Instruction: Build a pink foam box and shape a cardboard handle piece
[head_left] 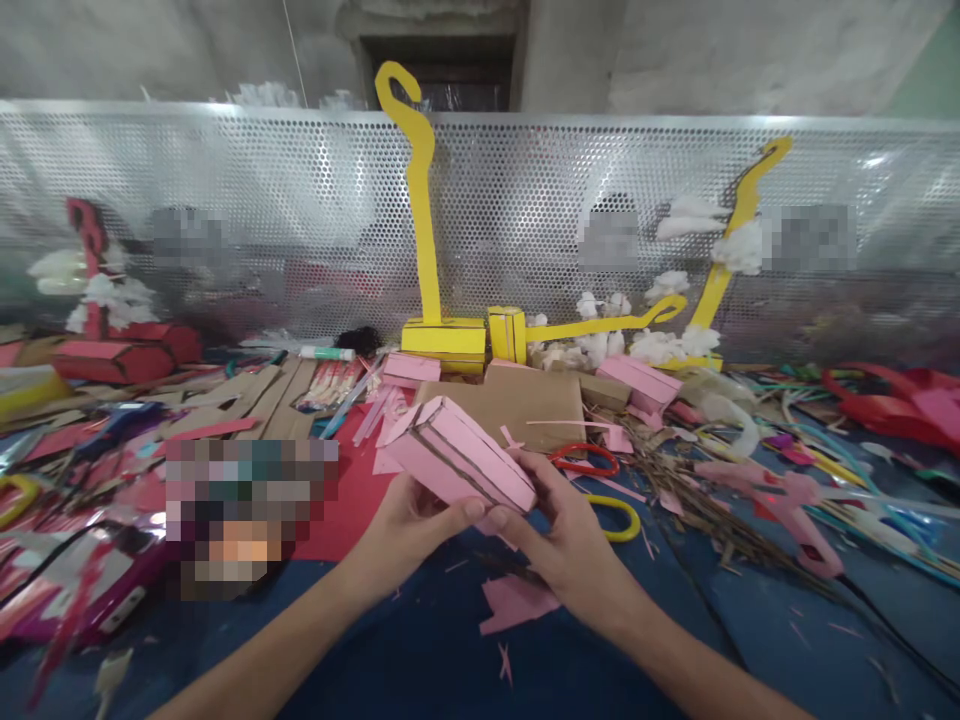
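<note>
A pink paper-covered box (465,455) with dark lines along its edges is held tilted above the blue table. My left hand (420,515) grips its lower left side, the thumb along the near edge. Around its right end my right hand (540,510) is closed, thumb on the near edge too. Both thumbtips nearly meet; the fingers behind the box are partly hidden. Just right of my right hand lie scissors with a red handle loop (585,460) and a yellow handle loop (616,518). Below the hands rests a pink paper scrap (517,602).
Behind the box are brown cardboard (536,410) and yellow hook-topped pieces (424,220) before a perforated metal panel (300,200). A pink glue gun (787,510) with its cord lies at right, near dry twigs (697,510). Red boxes (112,360) and a purple packet (112,590) are at left.
</note>
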